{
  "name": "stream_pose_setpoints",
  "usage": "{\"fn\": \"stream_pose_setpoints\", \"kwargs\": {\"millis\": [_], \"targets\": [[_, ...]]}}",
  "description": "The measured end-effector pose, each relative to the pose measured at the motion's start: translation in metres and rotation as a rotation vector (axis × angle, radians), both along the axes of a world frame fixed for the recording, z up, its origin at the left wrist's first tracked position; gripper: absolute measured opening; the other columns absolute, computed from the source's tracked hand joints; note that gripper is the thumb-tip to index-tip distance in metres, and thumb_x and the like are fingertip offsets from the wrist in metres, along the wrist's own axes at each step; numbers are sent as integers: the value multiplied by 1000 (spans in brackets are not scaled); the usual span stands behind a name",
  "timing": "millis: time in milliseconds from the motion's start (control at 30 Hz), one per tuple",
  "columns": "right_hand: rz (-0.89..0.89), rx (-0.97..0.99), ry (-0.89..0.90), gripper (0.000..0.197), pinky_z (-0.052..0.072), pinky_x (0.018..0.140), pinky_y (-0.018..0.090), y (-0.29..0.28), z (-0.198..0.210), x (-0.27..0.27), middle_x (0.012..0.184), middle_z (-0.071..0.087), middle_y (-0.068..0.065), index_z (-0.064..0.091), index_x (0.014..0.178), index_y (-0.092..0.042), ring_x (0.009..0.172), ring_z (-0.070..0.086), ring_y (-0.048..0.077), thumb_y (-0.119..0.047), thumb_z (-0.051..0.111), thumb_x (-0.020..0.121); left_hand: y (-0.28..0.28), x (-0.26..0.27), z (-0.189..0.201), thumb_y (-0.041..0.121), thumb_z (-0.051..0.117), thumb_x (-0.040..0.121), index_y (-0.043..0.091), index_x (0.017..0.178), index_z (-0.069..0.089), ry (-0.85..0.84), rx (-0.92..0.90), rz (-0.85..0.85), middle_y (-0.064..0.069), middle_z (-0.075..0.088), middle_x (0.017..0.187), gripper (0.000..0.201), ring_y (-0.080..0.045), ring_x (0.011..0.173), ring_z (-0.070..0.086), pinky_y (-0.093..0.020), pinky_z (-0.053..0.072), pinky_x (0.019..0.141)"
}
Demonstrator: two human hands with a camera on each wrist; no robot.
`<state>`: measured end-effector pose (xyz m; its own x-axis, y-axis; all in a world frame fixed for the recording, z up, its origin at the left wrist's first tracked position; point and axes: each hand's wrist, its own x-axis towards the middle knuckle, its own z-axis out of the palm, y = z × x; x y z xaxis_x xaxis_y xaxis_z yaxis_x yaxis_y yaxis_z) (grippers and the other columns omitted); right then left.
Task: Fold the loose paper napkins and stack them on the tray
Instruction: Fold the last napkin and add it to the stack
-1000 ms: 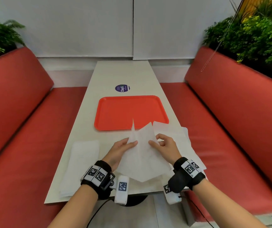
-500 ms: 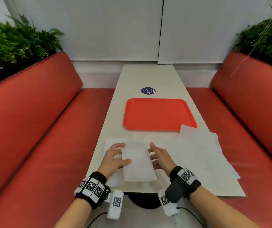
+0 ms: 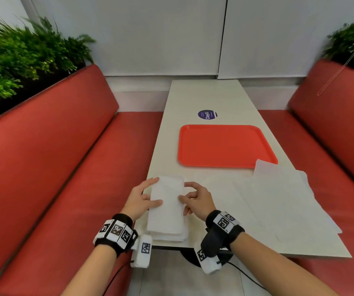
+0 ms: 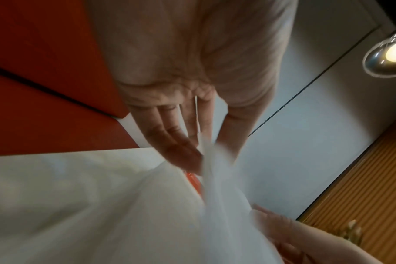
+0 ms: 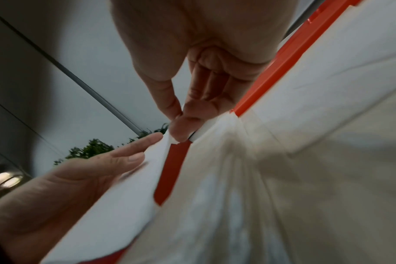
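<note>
- Head view: folded napkin (image 3: 166,207) atop small pile at near-left edge of table (image 3: 212,97), betw. both hands; orange tray (image 3: 221,146) farther back, nothing on it; loose unfolded napkins (image 3: 278,201) to right, one corner over tray rim.
- Left hand (image 3: 143,199): fingers straight, thumb on napkin, no grip.
- Right hand (image 3: 195,198): grip unclear here.
- Right wrist view: thumb & forefinger pinching napkin edge (image 5: 206,127).
- Left wrist view: blurred; straight fingers (image 4: 176,142) at paper.

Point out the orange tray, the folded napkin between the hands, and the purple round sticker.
orange tray (image 3: 218,146), head view, bare middle of its floor.
folded napkin (image 3: 167,206), head view, middle of its top face.
purple round sticker (image 3: 207,114), head view, its centre.
</note>
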<state>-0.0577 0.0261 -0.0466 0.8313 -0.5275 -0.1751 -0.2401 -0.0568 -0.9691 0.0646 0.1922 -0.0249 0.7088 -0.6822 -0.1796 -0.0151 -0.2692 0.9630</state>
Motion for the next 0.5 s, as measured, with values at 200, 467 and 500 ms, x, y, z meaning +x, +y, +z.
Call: {"fn": "stream_pose_setpoints", "kwargs": {"millis": [200, 467, 500], "targets": [[-33, 19, 134, 50, 46, 43, 22, 1, -24, 1, 67, 66, 5, 47, 131, -17, 40, 61, 13, -8, 66, 85, -3, 6, -24, -2, 75, 77, 27, 136, 49, -53, 156, -35, -4, 54, 133, 71, -12, 61, 58, -23, 55, 65], [-70, -38, 150, 54, 47, 44, 22, -4, -30, 5, 66, 64, 6, 48, 130, -15, 37, 55, 6, -8, 70, 81, -9, 11, -33, 16, 86, 65, 34, 116, 59, -252, 350, 47, 4, 54, 115, 60, -28, 93, 57, -41, 52, 87], [-72, -47, 148, 53, 49, 44, 23, -6, -31, 5, 66, 64, 6, 48, 128, -16, 38, 55, 7, -10, 71, 81, -11, 9, -30, 20, 86, 65, 33, 116, 59, -289, 397, 36, 4, 52, 115, 60, -25, 96, 55, -39, 49, 91]]}}
